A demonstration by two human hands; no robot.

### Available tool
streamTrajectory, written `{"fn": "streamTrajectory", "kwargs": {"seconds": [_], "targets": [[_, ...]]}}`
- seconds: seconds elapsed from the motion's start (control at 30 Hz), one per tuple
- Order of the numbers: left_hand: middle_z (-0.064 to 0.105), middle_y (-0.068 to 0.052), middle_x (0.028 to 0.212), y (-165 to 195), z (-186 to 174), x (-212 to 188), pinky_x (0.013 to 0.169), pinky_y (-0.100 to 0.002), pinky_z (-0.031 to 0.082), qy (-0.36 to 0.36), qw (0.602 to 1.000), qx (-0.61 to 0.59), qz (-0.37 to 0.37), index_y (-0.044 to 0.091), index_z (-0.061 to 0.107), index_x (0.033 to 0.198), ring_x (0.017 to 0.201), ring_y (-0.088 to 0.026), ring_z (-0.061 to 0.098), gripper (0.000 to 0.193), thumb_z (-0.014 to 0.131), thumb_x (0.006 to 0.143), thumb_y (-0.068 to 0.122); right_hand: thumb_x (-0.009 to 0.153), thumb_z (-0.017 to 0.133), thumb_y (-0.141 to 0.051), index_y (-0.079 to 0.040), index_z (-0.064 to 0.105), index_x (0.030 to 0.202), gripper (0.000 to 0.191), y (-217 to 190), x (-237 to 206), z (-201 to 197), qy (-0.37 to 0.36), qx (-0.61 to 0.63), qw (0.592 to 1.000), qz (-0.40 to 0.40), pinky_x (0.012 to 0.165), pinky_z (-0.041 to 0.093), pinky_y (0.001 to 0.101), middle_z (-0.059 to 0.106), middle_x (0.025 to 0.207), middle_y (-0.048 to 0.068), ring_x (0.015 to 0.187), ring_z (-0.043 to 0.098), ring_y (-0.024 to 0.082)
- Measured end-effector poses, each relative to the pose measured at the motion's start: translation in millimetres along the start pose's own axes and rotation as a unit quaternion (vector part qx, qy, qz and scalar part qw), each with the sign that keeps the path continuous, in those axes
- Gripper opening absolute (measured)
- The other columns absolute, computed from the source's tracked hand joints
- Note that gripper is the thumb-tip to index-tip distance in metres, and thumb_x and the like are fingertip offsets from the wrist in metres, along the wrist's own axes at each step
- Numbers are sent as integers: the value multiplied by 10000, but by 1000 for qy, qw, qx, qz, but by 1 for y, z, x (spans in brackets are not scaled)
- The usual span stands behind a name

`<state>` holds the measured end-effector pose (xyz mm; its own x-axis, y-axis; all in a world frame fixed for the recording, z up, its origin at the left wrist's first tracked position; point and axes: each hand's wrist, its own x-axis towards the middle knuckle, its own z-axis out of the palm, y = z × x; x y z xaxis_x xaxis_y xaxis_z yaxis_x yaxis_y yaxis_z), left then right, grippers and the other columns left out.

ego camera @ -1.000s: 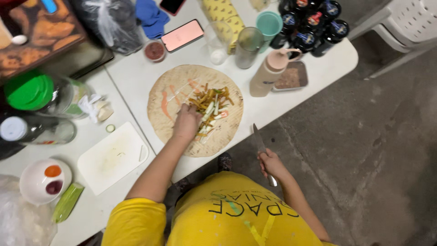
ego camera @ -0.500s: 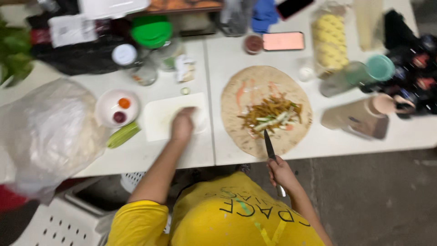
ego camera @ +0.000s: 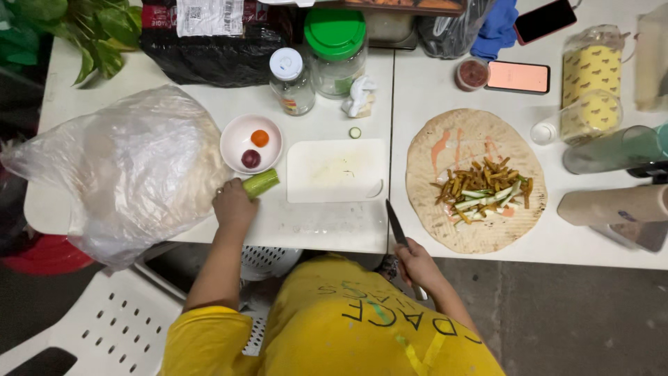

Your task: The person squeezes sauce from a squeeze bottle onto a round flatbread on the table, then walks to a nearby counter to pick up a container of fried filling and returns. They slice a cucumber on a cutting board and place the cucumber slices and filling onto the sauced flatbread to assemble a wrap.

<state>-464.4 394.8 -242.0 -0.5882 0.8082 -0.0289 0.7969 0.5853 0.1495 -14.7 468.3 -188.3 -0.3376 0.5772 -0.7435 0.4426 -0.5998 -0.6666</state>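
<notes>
Your left hand [ego camera: 234, 207] lies on the table [ego camera: 334, 226], just left of the white cutting board [ego camera: 337, 169], and its fingers close around one end of a green cucumber piece [ego camera: 261, 183]. The hand covers that end, so you cannot see how long the piece really is. The free end points toward the board and stops just short of its lower left corner. Above the cucumber, also left of the board, stands a small white bowl [ego camera: 240, 137] with one orange and one dark red round thing inside; what they are is hard to tell. A large clear plastic bag [ego camera: 118, 167] lies further left of the board, and its content is blurred behind the film.

Your right hand [ego camera: 416, 264] is clenched on the handle of a knife [ego camera: 397, 226], below the right corner of the board. The handle is hidden in the fist; only the dark blade shows, pointing up toward the board edge. Right of the board lies an open flatbread [ego camera: 445, 139] with fried strips and pale green sticks on it.
</notes>
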Motion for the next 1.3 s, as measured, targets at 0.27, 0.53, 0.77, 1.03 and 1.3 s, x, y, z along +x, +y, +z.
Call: {"fn": "streamTrajectory", "kwargs": {"seconds": [0.27, 0.53, 0.77, 1.03, 1.3], "targets": [[710, -159, 1100, -1, -15, -43, 1051, -529, 373, 45, 988, -52, 141, 77, 710, 1139, 1094, -360, 624, 509, 813, 753, 393, 1025, 478, -241, -64, 527, 1181, 241, -19, 2, 33, 12, -91, 996, 3, 415, 395, 343, 466, 488, 43, 367, 437, 183], [609, -159, 1134, 100, 9, -32, 857, -476, 549, -2, 950, -247, 191, 43, 629, 1229, 1063, -377, 617, 532, 824, 813, 310, 1027, 486, -298, 14, 553, 1148, 342, -34, 28, 73, 53, -321, 938, -117, 647, 525, 490, 640, 696, 231, 644, 668, 401], [582, -128, 1149, 143, 28, -7, 834, -460, 563, -31, 956, -201, 211, 71, 625, 1231, 1086, -368, 611, 574, 848, 771, 332, 1041, 421, -311, 25, 524, 1151, 368, -62, 72, 108, 147, -450, 867, -154, 711, 534, 572, 697, 810, 273, 778, 674, 471], [591, -124, 1168, 142, 28, -2, 827, -454, 564, -86, 959, -173, 205, 70, 621, 1222, 1047, -354, 638, 559, 840, 788, 346, 1020, 412, -278, -8, 538, 1128, 317, -80, 72, 112, 133, -489, 857, -92, 761, 555, 553, 718, 876, 257, 835, 705, 451], [599, -124, 1161, 144, 31, 0, 826, -460, 561, -92, 958, -174, 208, 56, 620, 1202, 1047, -361, 637, 553, 837, 781, 340, 976, 388, -219, -21, 538, 1237, 360, -64, 124, 114, 115, -489, 863, -57, 826, 559, 539, 716, 1001, 258, 931, 704, 437]]}}
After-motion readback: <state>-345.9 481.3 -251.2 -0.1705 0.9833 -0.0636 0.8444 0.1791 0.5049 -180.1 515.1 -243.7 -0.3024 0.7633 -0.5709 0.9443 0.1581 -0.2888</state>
